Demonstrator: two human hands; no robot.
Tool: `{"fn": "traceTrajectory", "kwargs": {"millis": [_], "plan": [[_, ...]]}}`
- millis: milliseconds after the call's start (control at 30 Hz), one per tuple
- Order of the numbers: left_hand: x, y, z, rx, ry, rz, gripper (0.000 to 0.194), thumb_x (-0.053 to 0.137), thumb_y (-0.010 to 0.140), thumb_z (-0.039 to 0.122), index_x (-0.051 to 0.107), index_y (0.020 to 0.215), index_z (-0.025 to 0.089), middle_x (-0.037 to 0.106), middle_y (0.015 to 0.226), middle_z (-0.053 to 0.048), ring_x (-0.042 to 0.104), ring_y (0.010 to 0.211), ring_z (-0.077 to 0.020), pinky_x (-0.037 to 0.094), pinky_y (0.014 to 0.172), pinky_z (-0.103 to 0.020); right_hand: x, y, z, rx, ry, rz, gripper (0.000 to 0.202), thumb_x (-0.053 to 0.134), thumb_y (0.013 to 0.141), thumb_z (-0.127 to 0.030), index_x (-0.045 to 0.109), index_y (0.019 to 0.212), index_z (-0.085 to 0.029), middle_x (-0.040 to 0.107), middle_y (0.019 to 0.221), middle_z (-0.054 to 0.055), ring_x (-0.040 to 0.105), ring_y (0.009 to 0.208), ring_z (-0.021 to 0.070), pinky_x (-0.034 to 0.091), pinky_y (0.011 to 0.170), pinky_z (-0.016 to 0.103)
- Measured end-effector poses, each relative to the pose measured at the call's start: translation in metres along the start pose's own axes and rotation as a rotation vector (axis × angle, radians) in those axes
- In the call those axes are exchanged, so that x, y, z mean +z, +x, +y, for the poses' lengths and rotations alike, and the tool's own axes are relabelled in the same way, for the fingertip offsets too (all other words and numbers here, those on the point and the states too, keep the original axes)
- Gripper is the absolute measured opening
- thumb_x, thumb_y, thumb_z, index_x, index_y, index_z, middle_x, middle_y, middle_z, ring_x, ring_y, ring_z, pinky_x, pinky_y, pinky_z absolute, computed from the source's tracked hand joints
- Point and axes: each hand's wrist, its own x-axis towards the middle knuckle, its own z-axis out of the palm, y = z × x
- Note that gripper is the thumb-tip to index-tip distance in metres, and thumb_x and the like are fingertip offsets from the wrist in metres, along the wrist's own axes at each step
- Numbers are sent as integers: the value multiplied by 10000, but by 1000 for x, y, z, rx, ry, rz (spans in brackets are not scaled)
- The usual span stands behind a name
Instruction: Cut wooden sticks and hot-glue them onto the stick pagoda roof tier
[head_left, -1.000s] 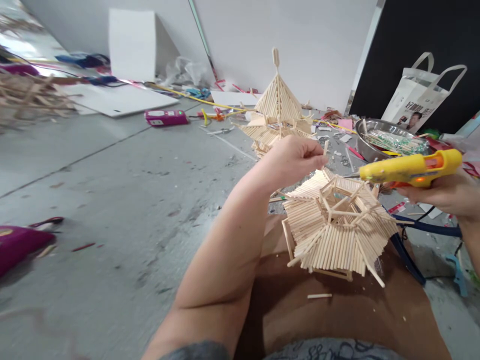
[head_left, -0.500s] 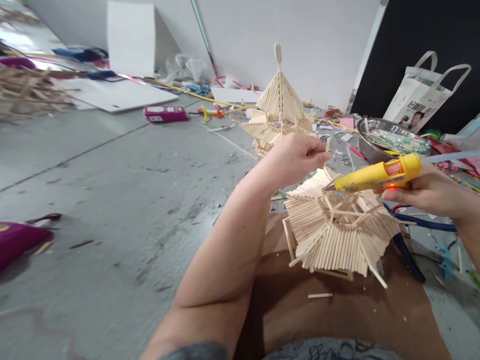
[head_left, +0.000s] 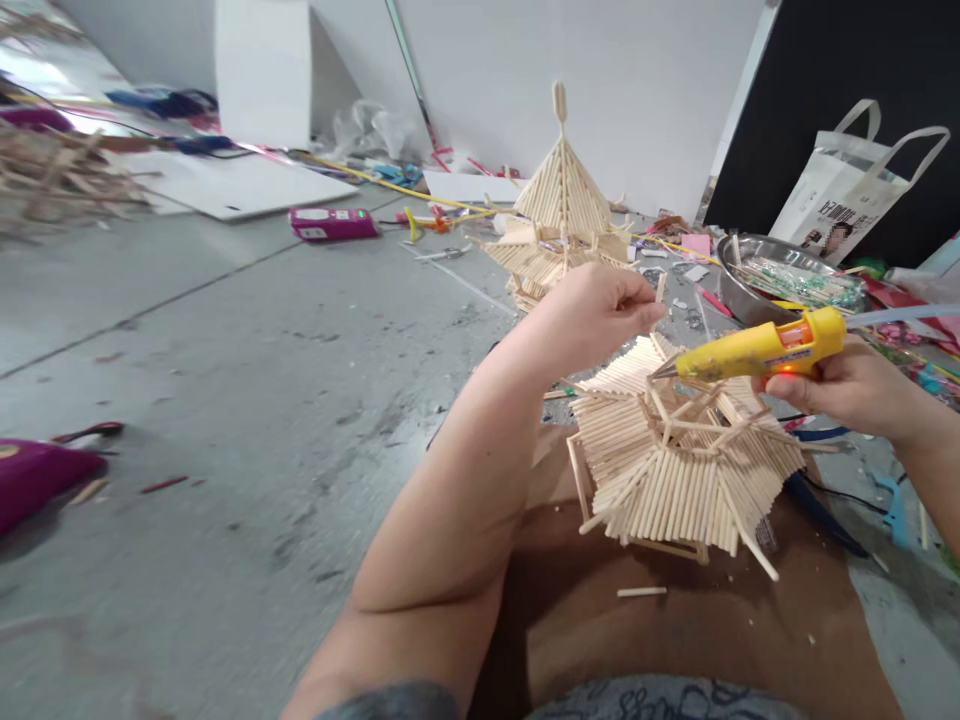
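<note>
A roof-shaped structure of pale wooden sticks (head_left: 675, 490) rests over my lap, with an open stick frame at its centre. My left hand (head_left: 626, 300), above its far edge, pinches a short wooden stick (head_left: 661, 289) that points upward. At the right, my right hand (head_left: 840, 385) is wrapped round a yellow glue gun (head_left: 765, 348), whose orange light is lit. The gun's metal tip is pointed left, at the upper left of the central frame; whether it touches cannot be told.
Behind stands a pointed stick tower (head_left: 562, 200). A metal bowl (head_left: 739, 290) of sticks and a white bag (head_left: 832, 200) are at the back right. Purple devices (head_left: 334, 224) lie on the left floor. A loose stick (head_left: 641, 592) lies on my lap.
The view has shifted slightly. The glue gun's tip has moved a little down and left relative to the structure; my left hand keeps its pinch on the stick.
</note>
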Motion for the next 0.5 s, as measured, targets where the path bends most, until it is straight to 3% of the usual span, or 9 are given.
{"fn": "traceTrajectory", "kwargs": {"millis": [133, 233, 333, 400, 500], "plan": [[0, 0, -2, 9, 3, 16, 240, 460, 772, 220, 487, 548, 139, 443, 518, 29, 367, 499, -55, 255, 507, -217, -6, -3, 5, 2, 51, 61, 220, 651, 708, -436, 656, 743, -219, 588, 587, -17, 522, 526, 107, 423, 453, 239], [-1, 1, -3, -23, -11, 14, 220, 471, 769, 251, 523, 585, 142, 454, 523, 25, 390, 506, -65, 275, 506, -218, -24, -5, 26, -19, 162, 214, 215, 593, 780, -406, 654, 775, -199, 520, 499, -29, 448, 425, 80, 334, 383, 230], [-1, 2, -3, -45, -11, 26, 207, 484, 754, 265, 537, 592, 148, 444, 513, 28, 403, 499, -73, 291, 501, -220, -53, -5, 64, -106, 267, 570, 214, 619, 765, -377, 607, 718, -168, 634, 725, 26, 467, 409, 55, 314, 376, 242], [-1, 3, -2, -48, 8, 25, 213, 487, 748, 271, 536, 578, 153, 432, 496, 30, 400, 488, -76, 299, 500, -223, -74, -6, 93, -88, 306, 848, 192, 636, 746, -330, 574, 693, -157, 622, 665, 14, 435, 354, 46, 297, 355, 245], [-1, 4, -1, -72, 28, 8, 215, 480, 750, 278, 538, 582, 158, 429, 488, 31, 391, 477, -78, 298, 491, -227, -105, -7, 126, 2, 293, 1229, 137, 495, 832, -222, 520, 713, -159, 586, 555, -25, 383, 282, 35, 248, 315, 232]]}}
